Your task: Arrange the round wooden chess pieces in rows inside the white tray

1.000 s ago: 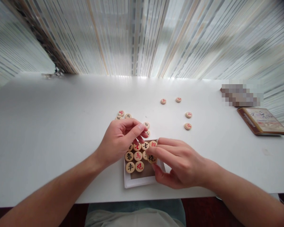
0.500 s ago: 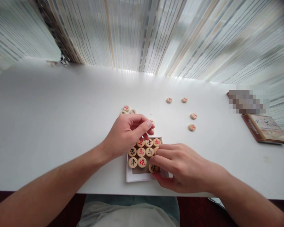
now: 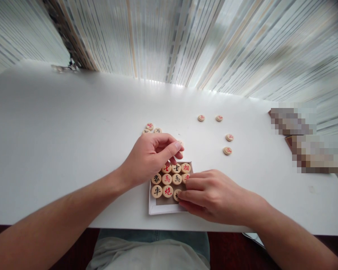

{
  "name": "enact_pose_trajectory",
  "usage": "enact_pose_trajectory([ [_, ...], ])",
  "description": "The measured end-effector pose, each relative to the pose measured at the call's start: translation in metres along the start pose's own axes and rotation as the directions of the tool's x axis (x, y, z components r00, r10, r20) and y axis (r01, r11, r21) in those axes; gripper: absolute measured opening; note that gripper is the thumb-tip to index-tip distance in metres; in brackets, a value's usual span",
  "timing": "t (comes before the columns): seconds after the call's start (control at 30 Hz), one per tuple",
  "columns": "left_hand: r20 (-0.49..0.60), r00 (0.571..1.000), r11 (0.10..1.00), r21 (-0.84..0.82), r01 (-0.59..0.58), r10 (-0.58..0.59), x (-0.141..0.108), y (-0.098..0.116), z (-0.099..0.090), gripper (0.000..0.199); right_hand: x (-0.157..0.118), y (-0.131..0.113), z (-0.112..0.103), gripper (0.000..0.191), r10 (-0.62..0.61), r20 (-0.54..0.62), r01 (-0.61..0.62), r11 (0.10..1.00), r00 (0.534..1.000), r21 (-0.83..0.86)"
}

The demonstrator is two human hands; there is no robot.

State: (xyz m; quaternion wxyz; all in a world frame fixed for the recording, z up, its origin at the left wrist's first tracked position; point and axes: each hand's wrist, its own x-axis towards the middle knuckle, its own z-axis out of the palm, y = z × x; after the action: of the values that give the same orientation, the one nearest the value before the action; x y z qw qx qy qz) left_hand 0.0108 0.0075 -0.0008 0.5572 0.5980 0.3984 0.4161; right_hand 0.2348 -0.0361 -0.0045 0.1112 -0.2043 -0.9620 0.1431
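Note:
An open white box holds rows of round wooden Chinese chess pieces with red or black characters. My right hand reaches in from the right, fingers closed on a black-marked chess piece in the front row. That piece sits beside the red cannon piece, partly covered by my fingertips. Above the far left part of the box hovers my left hand, its thumb and fingers curled together; whether they hold anything is hidden. Just behind its fingertips, part of another piece shows.
Several loose pieces lie on the white table: a small cluster with a red-marked piece beyond my left hand, and others at right, such as a red-marked piece. Two blurred flat objects lie far right. A striped curtain hangs behind.
My right hand has slid the black-marked piece leftward, close to the red cannon piece. My left hand keeps its curled pose in nearly the same place. The view has shifted slightly.

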Motion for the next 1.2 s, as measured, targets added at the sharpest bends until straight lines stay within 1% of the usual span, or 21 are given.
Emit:
enact_pose_trajectory([
  [0.1, 0.003, 1.000, 1.000, -0.003, 0.003, -0.002, 0.000, 0.000, 0.000, 0.023, 0.000, -0.001, 0.001, 0.032, -0.020, -0.016, 0.019, 0.999, 1.000, -0.043],
  [0.23, 0.008, 1.000, 1.000, -0.021, 0.006, -0.006, 0.000, -0.001, 0.000, 0.022, 0.000, -0.001, 0.002, 0.036, -0.006, -0.035, 0.003, 0.998, 0.999, -0.070],
  [0.4, 0.005, 1.000, 1.000, -0.022, 0.015, -0.014, 0.000, -0.001, 0.000, 0.022, 0.001, 0.000, 0.002, 0.036, 0.000, -0.056, -0.005, 0.996, 0.998, -0.085],
  [0.57, -0.010, 1.000, 1.000, -0.020, 0.008, -0.008, 0.001, -0.003, -0.001, 0.022, 0.001, -0.001, 0.003, 0.035, -0.015, -0.046, 0.010, 0.995, 0.999, -0.098],
  [0.67, -0.021, 1.000, 1.000, -0.018, -0.001, 0.001, 0.002, -0.004, -0.003, 0.021, 0.001, -0.001, 0.004, 0.033, -0.007, -0.046, 0.004, 0.997, 0.999, -0.077],
  [0.73, -0.031, 0.999, 1.000, -0.006, -0.010, 0.010, 0.004, -0.004, -0.005, 0.021, 0.001, -0.001, 0.003, 0.031, -0.009, -0.061, 0.007, 0.999, 0.998, -0.034],
  [0.83, -0.072, 0.997, 0.999, 0.042, -0.035, 0.038, 0.007, -0.003, -0.009, 0.023, 0.002, 0.001, 0.000, 0.028, -0.003, -0.144, 0.005, 1.000, 0.990, 0.019],
  [0.93, -0.142, 0.986, 0.988, 0.142, -0.064, 0.085, 0.010, -0.004, -0.014, 0.024, 0.004, 0.008, -0.003, 0.025, 0.050, -0.301, -0.039, 0.998, 0.952, 0.043],
  [1.03, -0.189, 0.969, 0.950, 0.296, -0.101, 0.161, 0.013, -0.009, -0.019, 0.023, 0.006, 0.021, -0.001, 0.019, 0.160, -0.432, -0.147, 0.987, 0.887, 0.065],
  [1.1, -0.196, 0.959, 0.912, 0.395, -0.112, 0.203, 0.015, -0.011, -0.022, 0.023, 0.007, 0.031, 0.003, 0.017, 0.251, -0.474, -0.239, 0.967, 0.844, 0.087],
  [1.17, -0.189, 0.956, 0.874, 0.473, -0.111, 0.224, 0.016, -0.012, -0.023, 0.023, 0.007, 0.042, 0.006, 0.014, 0.334, -0.488, -0.313, 0.941, 0.807, 0.128],
  [1.2, -0.183, 0.956, 0.859, 0.500, -0.111, 0.231, 0.016, -0.013, -0.023, 0.022, 0.007, 0.046, 0.008, 0.014, 0.366, -0.483, -0.336, 0.930, 0.795, 0.152],
])
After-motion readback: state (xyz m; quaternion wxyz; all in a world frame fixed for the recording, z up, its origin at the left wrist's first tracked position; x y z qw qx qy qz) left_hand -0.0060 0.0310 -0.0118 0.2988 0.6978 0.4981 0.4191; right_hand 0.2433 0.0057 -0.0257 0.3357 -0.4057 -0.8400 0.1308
